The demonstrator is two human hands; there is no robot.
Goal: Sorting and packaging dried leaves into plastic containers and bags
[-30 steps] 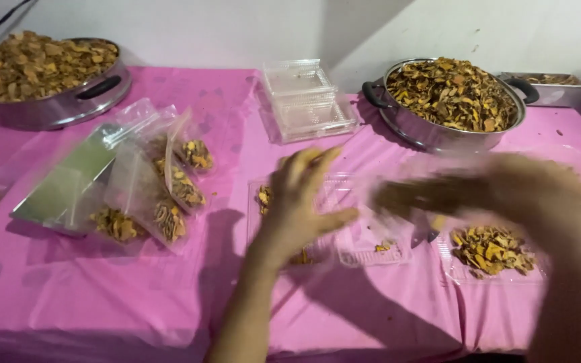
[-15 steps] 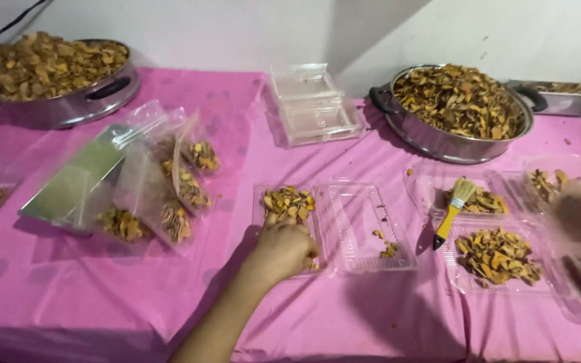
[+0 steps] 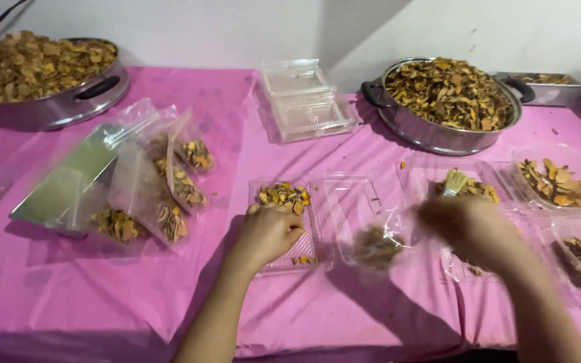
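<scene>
Open clear tray [image 3: 317,218] on the pink tablecloth [image 3: 102,296] in the middle, hinged halves side by side so the long axis runs left to right, with yellow-brown chips [image 3: 284,195] heaped at the far end of the left half. Left hand [image 3: 267,232] resting on that left half just near of the heap, fingers curled loosely together, nothing visibly gripped. Right hand [image 3: 465,225] blurred to the right, over another tray beside a small brush [image 3: 453,183]; grip cannot be told.

Pink-clothed table [image 3: 237,107], two steel pans [image 3: 448,101] of chips, clear trays [image 3: 304,101], filled bags [image 3: 169,195]
</scene>
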